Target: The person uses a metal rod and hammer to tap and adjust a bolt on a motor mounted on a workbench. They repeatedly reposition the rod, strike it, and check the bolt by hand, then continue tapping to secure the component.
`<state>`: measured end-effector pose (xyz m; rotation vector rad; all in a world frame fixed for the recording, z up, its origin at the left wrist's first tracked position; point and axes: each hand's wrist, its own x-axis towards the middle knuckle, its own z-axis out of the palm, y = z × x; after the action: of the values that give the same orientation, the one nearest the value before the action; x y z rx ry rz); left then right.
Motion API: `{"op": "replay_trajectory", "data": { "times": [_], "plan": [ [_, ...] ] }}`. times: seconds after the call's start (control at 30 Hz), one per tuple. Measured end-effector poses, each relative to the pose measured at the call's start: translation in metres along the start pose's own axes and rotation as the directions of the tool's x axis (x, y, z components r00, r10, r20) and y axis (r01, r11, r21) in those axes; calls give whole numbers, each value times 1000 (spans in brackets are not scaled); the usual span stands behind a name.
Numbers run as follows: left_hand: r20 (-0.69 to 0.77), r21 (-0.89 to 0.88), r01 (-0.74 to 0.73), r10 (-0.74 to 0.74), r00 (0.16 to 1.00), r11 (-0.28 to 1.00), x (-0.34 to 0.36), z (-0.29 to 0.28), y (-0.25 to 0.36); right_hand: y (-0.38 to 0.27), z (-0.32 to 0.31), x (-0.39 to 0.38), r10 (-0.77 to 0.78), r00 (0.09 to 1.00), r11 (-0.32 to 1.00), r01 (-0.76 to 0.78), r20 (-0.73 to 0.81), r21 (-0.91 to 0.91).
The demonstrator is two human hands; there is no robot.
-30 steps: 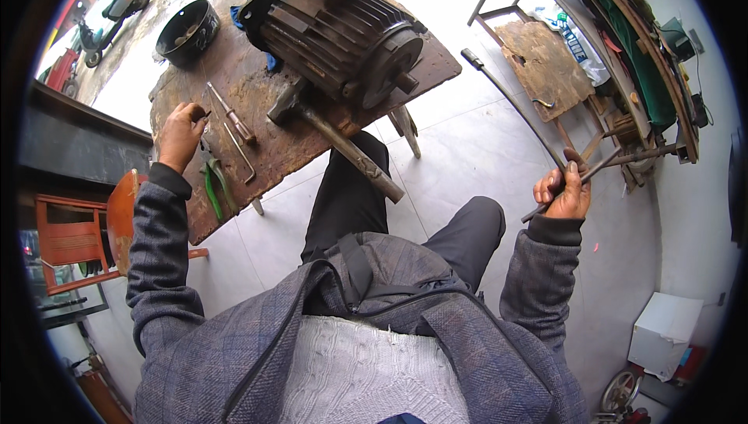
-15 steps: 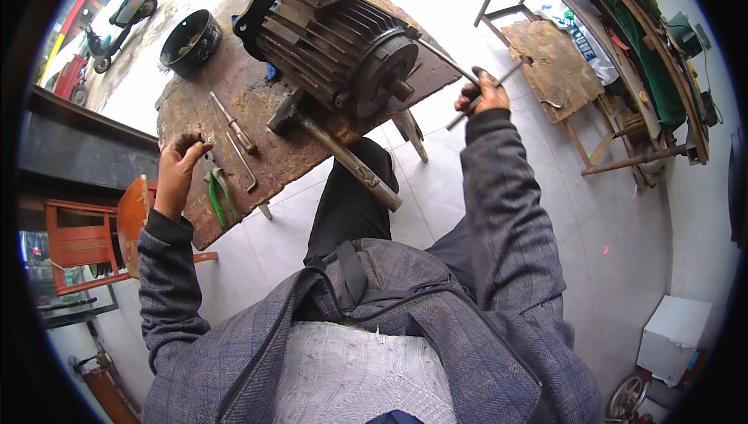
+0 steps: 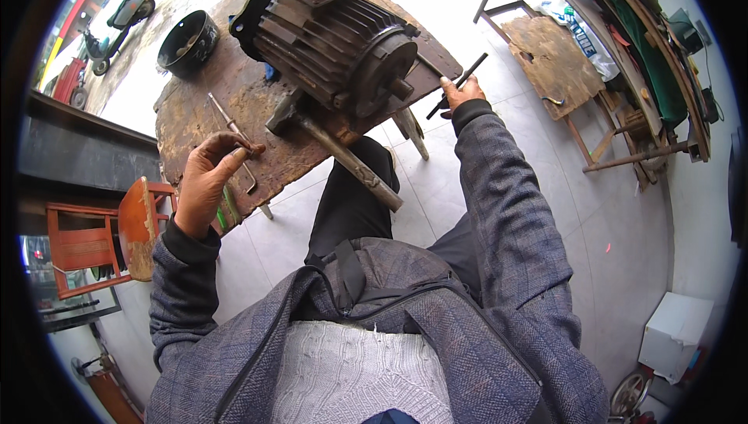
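I am logging lettered white bag (image 3: 580, 38), black tub (image 3: 202, 52) holding indistinct matter, left hand (image 3: 206, 182) curling half-closed at screwdriver (image 3: 231, 123), hold indeterminable, right hand (image 3: 466, 95) clasping T-handled rod (image 3: 474, 68).

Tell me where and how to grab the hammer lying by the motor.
Take the hammer by the outer end of its handle, probably best from the near side: the long handle juts past the edge of the table, leaving room to close around it, while the head lies close to the motor.

Hands (image 3: 206, 181) (image 3: 466, 94), T-handled tool (image 3: 476, 66), finned motor (image 3: 331, 44), hammer (image 3: 351, 163)
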<state>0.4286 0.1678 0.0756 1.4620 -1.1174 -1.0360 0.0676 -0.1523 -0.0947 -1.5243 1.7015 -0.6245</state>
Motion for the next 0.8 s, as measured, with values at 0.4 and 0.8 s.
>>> {"op": "replay_trajectory", "data": {
  "times": [0.4,0.8],
  "plan": [
    [69,-18,-6,7,998,1000,5,45,20,30,-44,-43,-152,973,987,140,-172,-81],
    [131,-96,36,-23,991,995,19,117,26,-16,-54,-158,-665,683,666,725,-301,173]
  ]
}}
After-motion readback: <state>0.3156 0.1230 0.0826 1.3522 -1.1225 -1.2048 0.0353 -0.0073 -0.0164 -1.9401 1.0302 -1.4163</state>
